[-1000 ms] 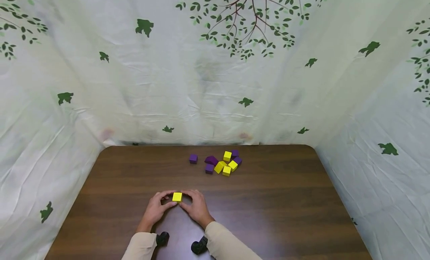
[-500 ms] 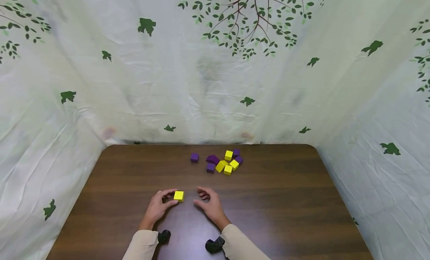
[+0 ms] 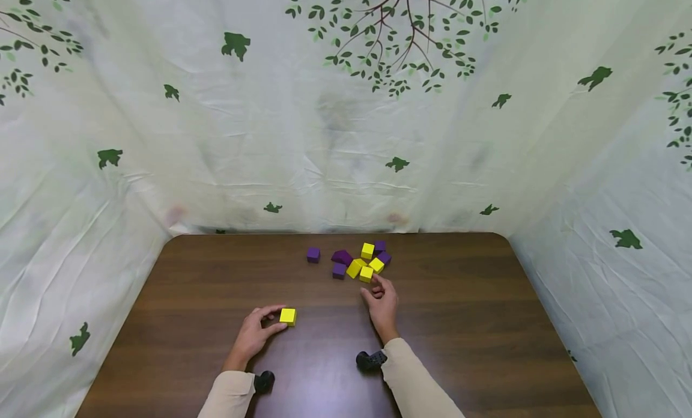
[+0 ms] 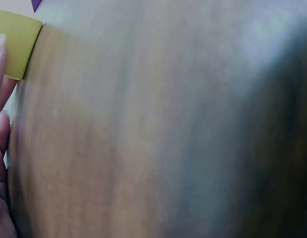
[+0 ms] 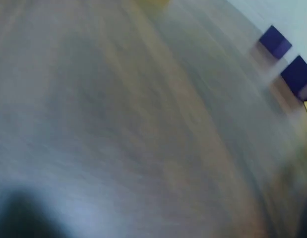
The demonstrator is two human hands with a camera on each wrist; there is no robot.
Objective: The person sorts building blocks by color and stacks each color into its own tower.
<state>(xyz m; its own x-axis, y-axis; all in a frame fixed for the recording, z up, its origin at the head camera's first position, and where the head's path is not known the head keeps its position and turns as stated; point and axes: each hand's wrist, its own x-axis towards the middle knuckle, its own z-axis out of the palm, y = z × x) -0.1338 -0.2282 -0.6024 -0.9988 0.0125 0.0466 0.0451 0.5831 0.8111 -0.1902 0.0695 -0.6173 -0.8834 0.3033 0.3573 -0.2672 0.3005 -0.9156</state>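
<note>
The left hand point(image 3: 251, 337) pinches a yellow block point(image 3: 288, 317) (probably light and stiff; best taken by opposite sides). The right hand point(image 3: 383, 308), narrowly parted, is beside a second block point(image 3: 366, 274) toward the far edge of the surface point(image 3: 459, 310).

No readable text or numbers anywhere

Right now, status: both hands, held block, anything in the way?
Left hand: pinching held yellow block. Right hand: beside near yellow block, contact unclear. Possible snag: other yellow blocks and purple blocks crowded close by.
</note>
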